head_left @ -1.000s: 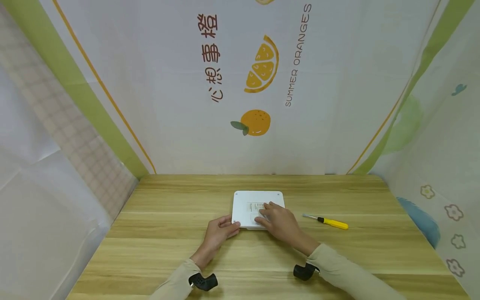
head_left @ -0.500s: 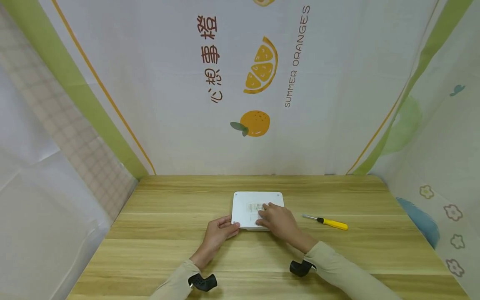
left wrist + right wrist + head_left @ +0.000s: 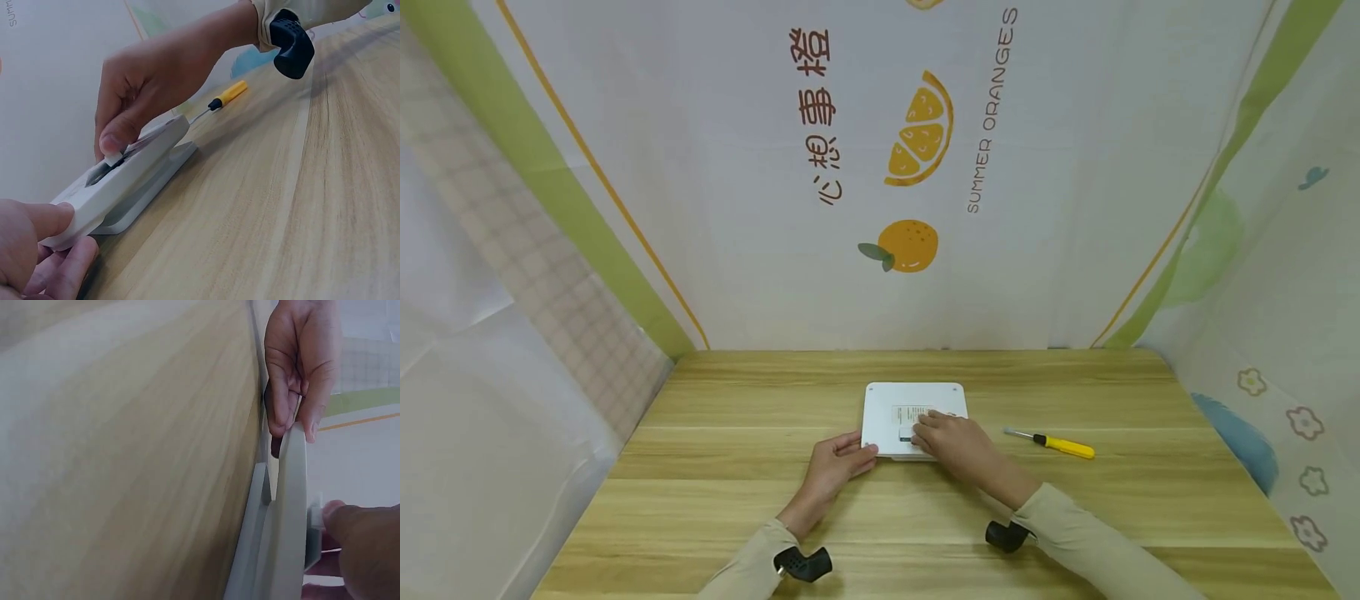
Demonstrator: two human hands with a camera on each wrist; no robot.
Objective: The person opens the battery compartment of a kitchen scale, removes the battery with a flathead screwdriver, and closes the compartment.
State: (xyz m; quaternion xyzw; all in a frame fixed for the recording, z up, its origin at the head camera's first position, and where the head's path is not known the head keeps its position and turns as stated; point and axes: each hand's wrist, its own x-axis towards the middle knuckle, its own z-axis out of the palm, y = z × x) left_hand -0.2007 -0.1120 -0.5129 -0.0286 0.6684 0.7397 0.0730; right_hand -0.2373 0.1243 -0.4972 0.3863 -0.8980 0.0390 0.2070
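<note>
A flat white device [image 3: 883, 412] lies underside up on the table, with a printed label and screws at its corners. At its near left corner, my left hand [image 3: 837, 468] grips the edge, thumb on top and fingers below. My right hand [image 3: 958, 446] is over the near right part, pinching a small white cover [image 3: 114, 159] between thumb and fingers. That cover stands tilted up from the surface, and a dark opening [image 3: 97, 173] shows beside it. In the right wrist view the cover [image 3: 314, 519] sticks out from the device's face [image 3: 292, 512].
A screwdriver [image 3: 1067, 447] with a yellow handle and black collar lies on the wooden table [image 3: 737, 475], right of the device. Behind the table hangs a white cloth [image 3: 760, 275] printed with oranges. Black wrist cameras sit on both sleeves.
The right-hand fingers have drawn together on the small cover, which was lying flush in the surface and is now raised. My left hand keeps its grip on the corner.
</note>
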